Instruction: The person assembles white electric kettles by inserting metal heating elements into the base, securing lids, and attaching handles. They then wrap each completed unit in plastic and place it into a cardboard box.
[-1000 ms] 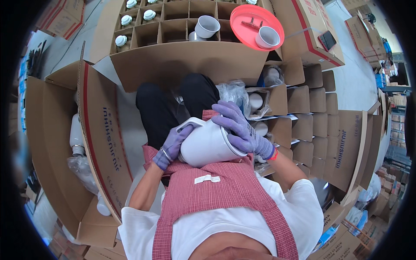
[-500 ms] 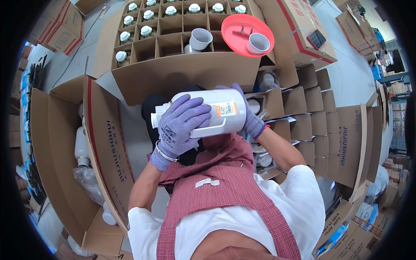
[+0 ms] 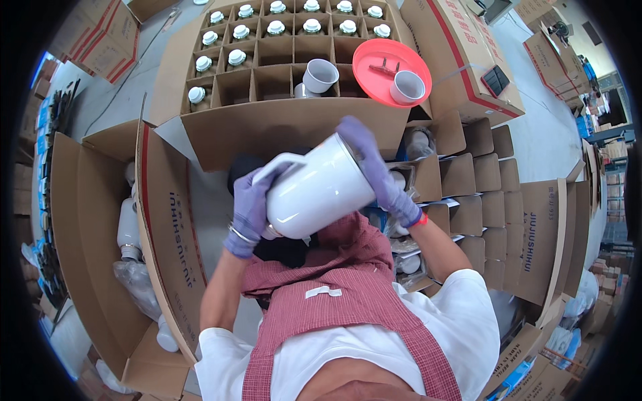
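Note:
A glossy white handled jug (image 3: 321, 194) lies tilted between my hands above my lap. My left hand (image 3: 253, 204), in a purple glove, is wrapped around its left end, close to the handle. On the right end, my gloved right hand (image 3: 371, 160) presses against the jug; some of its fingers are hidden behind or blurred. The jug's handle (image 3: 284, 162) points up and away from me. Beyond it stands a divided carton (image 3: 294, 127) with several white-capped bottles in its cells. One grey cup (image 3: 321, 75) sits over a cell there.
A red round tray (image 3: 368, 70) holds tongs-like red pieces (image 3: 384, 68) and another grey cup (image 3: 407, 87). Behind it, a phone (image 3: 495, 81) lies on a closed carton (image 3: 461, 67). Cardboard dividers (image 3: 471, 174) stand at right. An open carton (image 3: 93, 254) with wrapped white flasks is at left.
The jug has been turned over, so its handle now faces away from me and its labelled side no longer shows. My left hand has moved down and left; the right has shifted slightly.

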Demonstrator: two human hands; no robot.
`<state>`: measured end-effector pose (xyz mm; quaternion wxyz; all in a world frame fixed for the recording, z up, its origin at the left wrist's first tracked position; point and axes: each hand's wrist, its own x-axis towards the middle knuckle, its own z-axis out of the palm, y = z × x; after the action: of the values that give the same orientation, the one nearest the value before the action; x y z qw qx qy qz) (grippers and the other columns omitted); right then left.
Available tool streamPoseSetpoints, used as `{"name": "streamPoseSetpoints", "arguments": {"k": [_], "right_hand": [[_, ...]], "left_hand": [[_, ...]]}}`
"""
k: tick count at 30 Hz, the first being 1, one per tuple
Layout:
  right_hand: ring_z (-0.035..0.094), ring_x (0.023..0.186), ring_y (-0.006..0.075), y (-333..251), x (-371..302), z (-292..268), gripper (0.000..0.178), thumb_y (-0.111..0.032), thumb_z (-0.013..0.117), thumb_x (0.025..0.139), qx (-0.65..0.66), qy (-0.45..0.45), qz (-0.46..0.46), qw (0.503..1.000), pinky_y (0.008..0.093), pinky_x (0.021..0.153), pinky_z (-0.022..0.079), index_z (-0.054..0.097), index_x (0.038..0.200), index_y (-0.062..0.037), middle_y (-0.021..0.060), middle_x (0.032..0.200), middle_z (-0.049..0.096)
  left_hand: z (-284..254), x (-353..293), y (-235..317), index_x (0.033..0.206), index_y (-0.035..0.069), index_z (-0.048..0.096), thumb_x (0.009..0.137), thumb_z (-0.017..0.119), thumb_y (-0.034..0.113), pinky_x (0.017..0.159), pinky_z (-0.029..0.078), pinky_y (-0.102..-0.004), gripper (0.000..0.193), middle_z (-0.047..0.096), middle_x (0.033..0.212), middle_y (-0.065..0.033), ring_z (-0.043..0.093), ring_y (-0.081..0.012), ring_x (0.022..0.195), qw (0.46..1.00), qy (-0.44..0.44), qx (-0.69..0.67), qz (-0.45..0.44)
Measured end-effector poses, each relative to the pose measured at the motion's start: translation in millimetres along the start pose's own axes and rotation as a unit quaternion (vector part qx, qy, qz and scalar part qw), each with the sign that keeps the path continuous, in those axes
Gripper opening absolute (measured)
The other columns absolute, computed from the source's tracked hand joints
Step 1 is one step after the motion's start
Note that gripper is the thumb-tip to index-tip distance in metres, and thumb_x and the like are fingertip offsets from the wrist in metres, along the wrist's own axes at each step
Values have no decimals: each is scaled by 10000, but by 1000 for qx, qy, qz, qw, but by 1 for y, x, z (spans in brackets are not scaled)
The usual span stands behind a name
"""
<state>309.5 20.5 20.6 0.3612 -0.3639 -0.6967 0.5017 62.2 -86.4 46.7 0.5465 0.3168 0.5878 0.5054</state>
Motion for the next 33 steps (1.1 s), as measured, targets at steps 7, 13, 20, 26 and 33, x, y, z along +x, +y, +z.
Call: {"name": "streamPoseSetpoints", "arguments": {"k": [7, 13, 20, 26, 33], "right_hand": [[454, 1211, 170, -21, 36, 17, 469, -272, 462, 1021, 248, -57, 64, 965, 303, 1057, 358, 410, 1437, -62, 94, 1352, 459], [575, 1152, 312, 55, 168, 12, 256, -226, 537, 952, -408, 87, -65, 906, 413, 935, 495, 634, 1152, -98, 167, 1235, 558], [603, 1086, 342, 38, 172, 22, 168, -195, 617, 881, -577, -94, -60, 809, 451, 759, 554, 631, 1043, -152, 113, 1252, 537], [499, 1227, 382, -25, 57, 5, 261, -139, 710, 781, -364, -144, -271, 879, 447, 970, 469, 573, 996, -84, 188, 1370, 468], [447, 1312, 359, 1, -18, 43, 874, -322, 786, 777, -68, 112, -11, 991, 419, 1062, 408, 336, 1450, 5, 222, 1427, 420]], "left_hand": [[-1, 4, 28, 958, -18, 728, 724, 525, 11, 1073, 408, -453, 312, 722, 1006, -164, 664, -313, 1070, 894, 53, 211, 393], [-35, 18, 18, 1344, 17, 530, 1048, 401, 239, 1001, 499, -393, 392, 606, 1281, -139, 589, -230, 1186, 953, 206, -103, 198], [-34, 62, -10, 1423, 78, 429, 1047, 373, 356, 1067, 440, -473, 471, 488, 1435, -123, 514, -277, 1285, 881, 43, -451, 139], [3, 73, -5, 1346, 38, 444, 991, 507, 193, 996, 502, -410, 393, 546, 1327, -143, 577, -263, 1200, 915, 31, -367, 167], [55, 42, -82, 1438, 29, 364, 962, 550, 104, 935, 500, -347, 516, 580, 1259, -124, 587, -203, 1125, 949, 202, -36, 240]]}}
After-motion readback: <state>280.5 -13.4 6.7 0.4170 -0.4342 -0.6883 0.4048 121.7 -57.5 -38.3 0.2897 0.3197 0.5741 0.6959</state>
